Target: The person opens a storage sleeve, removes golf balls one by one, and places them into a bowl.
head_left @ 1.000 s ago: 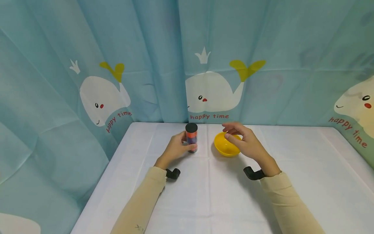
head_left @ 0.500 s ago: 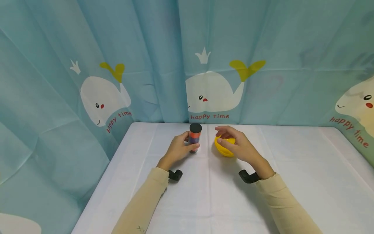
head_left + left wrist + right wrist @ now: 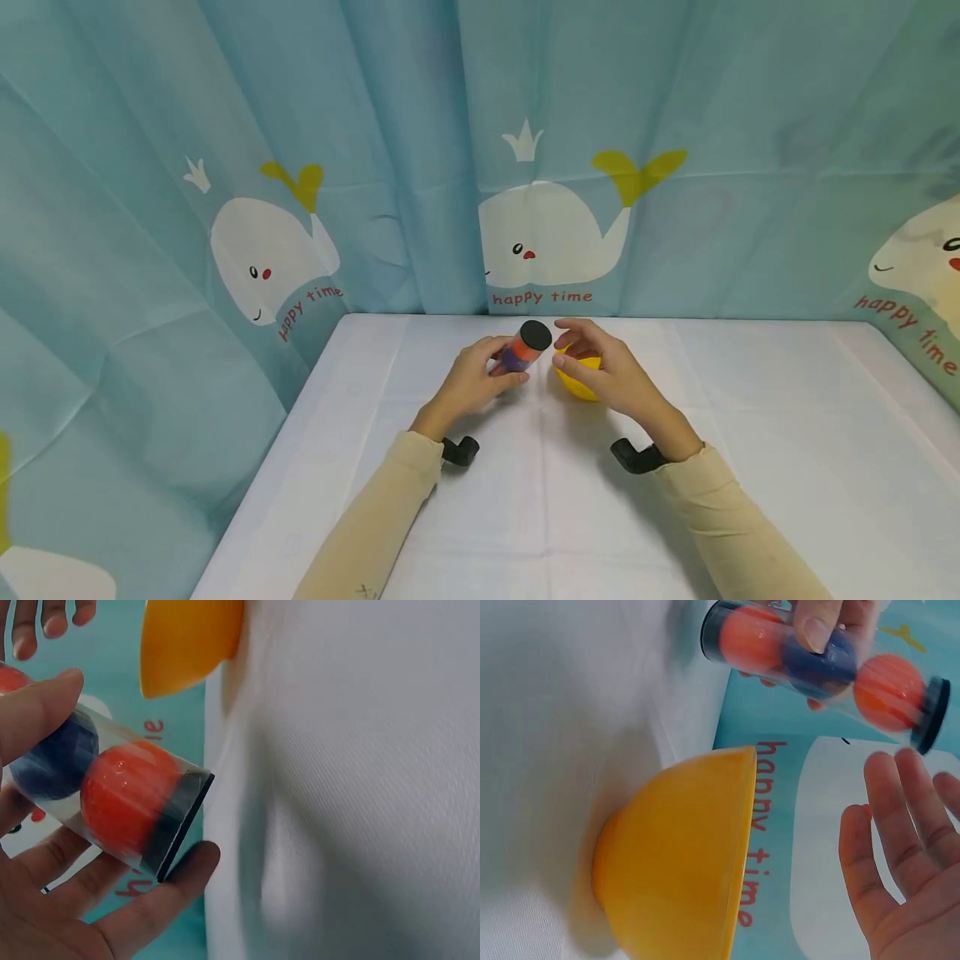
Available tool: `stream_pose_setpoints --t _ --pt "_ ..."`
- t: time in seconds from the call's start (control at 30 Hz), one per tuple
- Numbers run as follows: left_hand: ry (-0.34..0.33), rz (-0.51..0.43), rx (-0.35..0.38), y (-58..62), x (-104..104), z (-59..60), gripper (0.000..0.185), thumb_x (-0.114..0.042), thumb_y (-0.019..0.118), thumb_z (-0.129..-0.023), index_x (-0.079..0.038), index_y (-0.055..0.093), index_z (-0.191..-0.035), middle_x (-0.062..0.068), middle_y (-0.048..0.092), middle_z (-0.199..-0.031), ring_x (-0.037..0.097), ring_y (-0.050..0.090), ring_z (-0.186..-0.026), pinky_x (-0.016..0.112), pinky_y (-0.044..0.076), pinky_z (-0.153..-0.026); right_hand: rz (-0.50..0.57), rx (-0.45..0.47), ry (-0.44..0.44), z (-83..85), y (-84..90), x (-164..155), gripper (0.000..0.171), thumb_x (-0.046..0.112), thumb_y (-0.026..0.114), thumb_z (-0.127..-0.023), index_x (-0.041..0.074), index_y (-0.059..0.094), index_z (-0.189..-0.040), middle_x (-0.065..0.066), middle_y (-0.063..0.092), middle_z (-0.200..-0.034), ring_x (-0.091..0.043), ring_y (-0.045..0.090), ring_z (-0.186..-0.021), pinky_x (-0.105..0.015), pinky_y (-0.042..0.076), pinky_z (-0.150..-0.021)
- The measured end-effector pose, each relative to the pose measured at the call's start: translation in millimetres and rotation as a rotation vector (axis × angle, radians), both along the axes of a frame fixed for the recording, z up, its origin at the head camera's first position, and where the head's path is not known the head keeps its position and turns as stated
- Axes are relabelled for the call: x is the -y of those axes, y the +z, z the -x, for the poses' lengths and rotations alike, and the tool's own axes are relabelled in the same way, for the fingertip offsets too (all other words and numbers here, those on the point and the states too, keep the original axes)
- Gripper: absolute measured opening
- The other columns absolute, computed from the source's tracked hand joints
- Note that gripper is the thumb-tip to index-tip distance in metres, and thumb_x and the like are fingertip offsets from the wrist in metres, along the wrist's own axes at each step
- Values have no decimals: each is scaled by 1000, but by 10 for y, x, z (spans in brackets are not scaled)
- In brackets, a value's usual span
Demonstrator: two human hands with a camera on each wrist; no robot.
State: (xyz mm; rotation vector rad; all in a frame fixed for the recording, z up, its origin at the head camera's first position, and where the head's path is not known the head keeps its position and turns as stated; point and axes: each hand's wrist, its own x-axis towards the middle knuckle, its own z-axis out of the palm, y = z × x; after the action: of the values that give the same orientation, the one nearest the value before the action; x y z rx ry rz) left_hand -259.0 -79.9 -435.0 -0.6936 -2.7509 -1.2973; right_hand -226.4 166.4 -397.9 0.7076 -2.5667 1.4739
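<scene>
My left hand (image 3: 471, 377) grips a clear plastic tube (image 3: 517, 356) with black end caps. In the right wrist view, two orange balls and a dark blue ball (image 3: 819, 664) sit in a row inside it. The tube leans to the right, raised off the table, with its top cap (image 3: 536, 335) close to my right fingertips. My right hand (image 3: 611, 375) hovers over a yellow bowl (image 3: 679, 851) with its fingers loosely bent and nothing in them. The bowl stands upright on the table and is partly covered by that hand in the head view.
A white cloth covers the table (image 3: 480, 517). Behind and to the left hangs a blue curtain (image 3: 420, 125) printed with whales. Black wrist mounts (image 3: 637, 457) stick out from both sleeves.
The tube has gone from upright to tilted rightward, lifted and carried toward the right hand. My right hand has shifted left and now covers more of the bowl.
</scene>
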Motion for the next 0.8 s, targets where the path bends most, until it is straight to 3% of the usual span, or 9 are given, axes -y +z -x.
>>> stream_pose_setpoints --t 0.3,0.57,0.8 --pt "-38 31 -31 53 -56 -61 58 -38 80 -89 -22 60 -141 0 65 -122 17 62 -112 42 51 -105 22 -44 -54 -29 10 39 54 24 71 -98 9 53 -146 -8 63 -117 -23 65 -107 -46 55 -96" --pt "-68 30 -38 73 -74 -81 59 -40 79 -90 -20 60 -141 0 65 -124 16 62 -112 41 52 -105 13 -68 -88 -27 -13 72 50 22 72 -97 11 58 -144 -10 63 -117 -22 63 -104 -21 53 -87" --pt "-42 27 -39 108 -95 -94 58 -39 80 -89 -17 61 -139 2 66 -130 19 63 -115 41 53 -105 18 -116 -87 -14 -18 77 45 15 71 -97 7 60 -140 -13 62 -113 -24 64 -100 -25 54 -86"
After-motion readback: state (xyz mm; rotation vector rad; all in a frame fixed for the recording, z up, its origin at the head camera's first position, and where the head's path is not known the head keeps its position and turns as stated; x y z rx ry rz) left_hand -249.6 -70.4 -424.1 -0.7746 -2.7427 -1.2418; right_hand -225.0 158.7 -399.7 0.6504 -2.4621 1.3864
